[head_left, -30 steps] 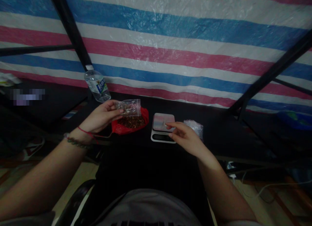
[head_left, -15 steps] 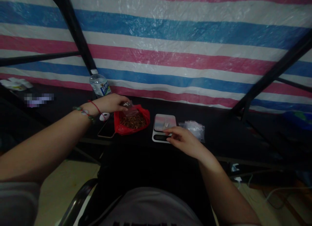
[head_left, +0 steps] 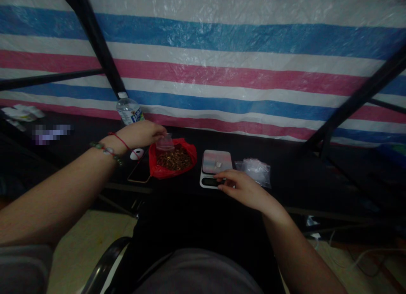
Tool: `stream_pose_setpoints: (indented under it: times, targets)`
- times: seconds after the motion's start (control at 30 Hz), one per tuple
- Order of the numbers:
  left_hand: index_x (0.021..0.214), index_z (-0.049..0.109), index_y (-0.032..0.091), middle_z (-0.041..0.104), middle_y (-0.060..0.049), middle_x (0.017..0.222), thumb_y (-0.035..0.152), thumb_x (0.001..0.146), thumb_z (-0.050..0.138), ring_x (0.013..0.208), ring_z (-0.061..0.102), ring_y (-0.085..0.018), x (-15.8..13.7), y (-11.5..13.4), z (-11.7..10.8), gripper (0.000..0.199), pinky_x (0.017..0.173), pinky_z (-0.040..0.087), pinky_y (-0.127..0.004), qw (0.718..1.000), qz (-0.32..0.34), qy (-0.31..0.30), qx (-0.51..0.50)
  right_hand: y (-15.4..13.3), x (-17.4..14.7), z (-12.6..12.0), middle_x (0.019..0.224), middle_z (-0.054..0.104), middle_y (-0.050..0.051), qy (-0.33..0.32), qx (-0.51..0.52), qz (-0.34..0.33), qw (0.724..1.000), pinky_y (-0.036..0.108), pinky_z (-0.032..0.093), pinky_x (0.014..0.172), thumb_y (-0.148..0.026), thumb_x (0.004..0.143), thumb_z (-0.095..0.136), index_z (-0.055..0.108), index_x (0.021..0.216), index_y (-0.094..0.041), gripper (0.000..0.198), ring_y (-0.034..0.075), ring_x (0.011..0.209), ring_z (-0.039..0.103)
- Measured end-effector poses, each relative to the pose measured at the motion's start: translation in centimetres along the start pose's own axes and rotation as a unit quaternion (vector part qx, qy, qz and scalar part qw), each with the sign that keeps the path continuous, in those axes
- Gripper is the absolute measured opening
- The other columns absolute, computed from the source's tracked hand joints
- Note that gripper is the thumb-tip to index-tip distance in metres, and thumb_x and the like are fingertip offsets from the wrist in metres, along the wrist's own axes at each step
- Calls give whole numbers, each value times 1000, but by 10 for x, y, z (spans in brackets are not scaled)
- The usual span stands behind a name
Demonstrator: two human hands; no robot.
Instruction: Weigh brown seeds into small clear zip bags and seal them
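Note:
My left hand (head_left: 148,133) is closed on the top of a small clear plastic bag (head_left: 165,142), which hangs over the back left part of an open red plastic bag (head_left: 155,170). Loose brown dried bits (head_left: 175,159) lie in the red bag. My right hand (head_left: 238,185) is at the front of a white digital scale (head_left: 204,185), thumb and fingers apart, with nothing held. Its fingertips are beside the dark display; whether they touch it I cannot tell. A small pale object (head_left: 218,164) sits on the weighing plate. Right of the scale is a stack of clear plastic bags (head_left: 256,171).
A phone (head_left: 139,171) and a white computer mouse (head_left: 137,154) lie left of the red bag. Behind my left wrist stands a clear bottle (head_left: 127,108). Black metal bars (head_left: 95,40) slant up before a striped plastic sheet (head_left: 222,70). White items (head_left: 22,112) are at far left.
My left hand has shifted slightly left, and the small bag now shows more clearly above the brown bits. My right hand stays by the scale. The whole view has tilted a little.

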State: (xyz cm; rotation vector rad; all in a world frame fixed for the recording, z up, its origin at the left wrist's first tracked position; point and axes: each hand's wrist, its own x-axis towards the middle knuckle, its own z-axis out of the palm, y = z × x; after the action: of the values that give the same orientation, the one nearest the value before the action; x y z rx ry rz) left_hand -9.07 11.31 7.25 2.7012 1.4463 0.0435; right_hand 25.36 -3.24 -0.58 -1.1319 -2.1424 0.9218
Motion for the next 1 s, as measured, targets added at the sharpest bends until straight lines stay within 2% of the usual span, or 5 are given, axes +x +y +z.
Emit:
stream_pose_setpoints:
  times: [0.23,0.4,0.5,0.63,1.0]
  targets:
    - [106,68,14,69,-10,99,35,89,44,90,63,-25,-20,13,-5,35,89,44,-39,992,-84,95,25,6,2,3,101,69,7,-7,-5,10,1000,30,50,74,-19,84,61,67,113,-21,30,16,82,63]
    - [113,64,18,70,-6,98,40,83,59,86,65,-22,-36,65,10,37,83,50,-35,935,-83,219,-265,10,9,17,108,67,8,32,61,59,996,30,50,72,-25,83,63,60,123,-21,40,15,78,62]
    - [109,64,19,70,-5,97,40,74,71,85,66,-22,-39,101,35,41,79,53,-33,870,-62,215,-439,10,15,30,112,65,9,58,153,83,983,29,50,68,-31,80,67,53,129,-20,53,13,72,61]
    - [103,64,20,70,-5,87,38,71,74,76,66,-19,-38,136,69,39,71,54,-30,792,-42,157,-588,9,19,36,91,70,5,70,204,92,972,28,50,65,-38,82,63,65,100,-17,27,14,71,62]
    - [72,68,17,68,-3,67,42,76,69,63,61,-15,-44,139,102,25,58,46,-24,755,-87,157,-631,10,14,17,70,65,1,4,141,67,988,27,45,67,-36,86,58,64,71,-17,26,14,68,59]
